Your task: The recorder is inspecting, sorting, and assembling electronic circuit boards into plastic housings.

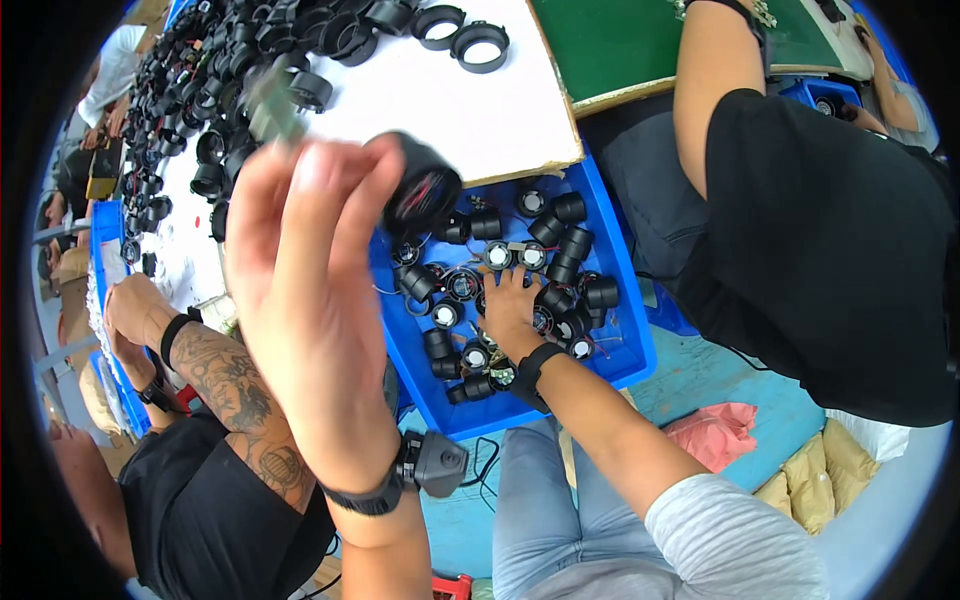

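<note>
Nearest the camera, the left hand (pixel 320 240) is holding up a black cylindrical plastic housing (pixel 428 190), its fingers drawn narrow against the side, while reddish wires are showing in the dark end. By the fingertips a flat green piece (pixel 272 105) is appearing only as a blur; whether it is gripped too, I cannot tell. A black wristband (pixel 372 496) bearing a squarish grey camera (pixel 440 464) is circling that wrist.

Lower down, the right hand (pixel 512 305) is resting with fingers spread wide among short, stepped black cylinders (pixel 572 245) near the middle of a smooth blue plastic bin (pixel 630 355). Thin wires are straggling between them; some are showing round white faces (pixel 445 315), any marking there being too small to read.

Past the bin's far edge, a white tabletop (pixel 480 120) with a rough, chipped border is carrying hollow black plastic rings (pixel 480 46) at its far right corner and a dense heap of black parts (pixel 208 178) toward its left edge. Beyond its right edge, a green tabletop (pixel 640 45) is lying.
</note>
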The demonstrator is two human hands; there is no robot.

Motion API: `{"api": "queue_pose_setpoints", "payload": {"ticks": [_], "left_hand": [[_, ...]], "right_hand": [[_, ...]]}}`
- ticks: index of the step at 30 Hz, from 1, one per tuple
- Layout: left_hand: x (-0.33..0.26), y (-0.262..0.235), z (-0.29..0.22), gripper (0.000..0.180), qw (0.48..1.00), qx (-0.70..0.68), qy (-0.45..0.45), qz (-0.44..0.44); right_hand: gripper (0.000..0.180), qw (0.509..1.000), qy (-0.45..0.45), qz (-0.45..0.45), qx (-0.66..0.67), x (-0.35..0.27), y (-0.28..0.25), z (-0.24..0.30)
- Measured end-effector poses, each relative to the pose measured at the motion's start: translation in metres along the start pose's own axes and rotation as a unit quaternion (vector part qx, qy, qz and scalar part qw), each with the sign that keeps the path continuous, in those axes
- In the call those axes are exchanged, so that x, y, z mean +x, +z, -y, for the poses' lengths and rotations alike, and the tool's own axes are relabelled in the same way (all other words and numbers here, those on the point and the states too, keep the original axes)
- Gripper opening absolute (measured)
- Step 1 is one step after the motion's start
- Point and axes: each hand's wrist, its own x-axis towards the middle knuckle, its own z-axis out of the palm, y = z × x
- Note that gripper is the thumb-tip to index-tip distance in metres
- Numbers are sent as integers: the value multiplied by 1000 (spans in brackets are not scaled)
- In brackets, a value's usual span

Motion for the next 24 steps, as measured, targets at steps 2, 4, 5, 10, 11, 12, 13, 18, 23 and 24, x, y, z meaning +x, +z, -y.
{"api": "queue_pose_setpoints", "payload": {"ticks": [2,4,5,10,11,12,13,18,23,24], "left_hand": [[27,27,14,17,997,-52,-25,59],[53,42,30,15,991,-96,-61,67],[68,51,39,14,990,-112,-66,57],[128,78,102,13,986,-137,-96,26],[136,71,109,14,987,-113,-112,1],[143,74,115,15,987,-96,-131,-17],[149,71,117,22,988,-87,-125,-12],[125,23,95,50,993,81,-71,-40],[5,-21,67,35,982,158,-56,-89],[-22,-34,74,29,977,158,-90,-107]], "right_hand": [[71,996,-29,-41,-79,7,17,-10],[56,986,-100,-91,-93,3,24,-1],[41,991,-108,-51,-56,8,22,0],[27,993,-112,-23,42,11,17,-13],[29,992,-119,4,32,4,7,-9],[31,993,-116,27,19,2,2,-14],[44,991,-116,12,65,2,2,-17],[65,976,-156,-44,144,-7,-8,-29],[63,891,-203,-142,380,-24,-35,-49],[64,888,-215,-150,378,-26,-36,-59]]}}
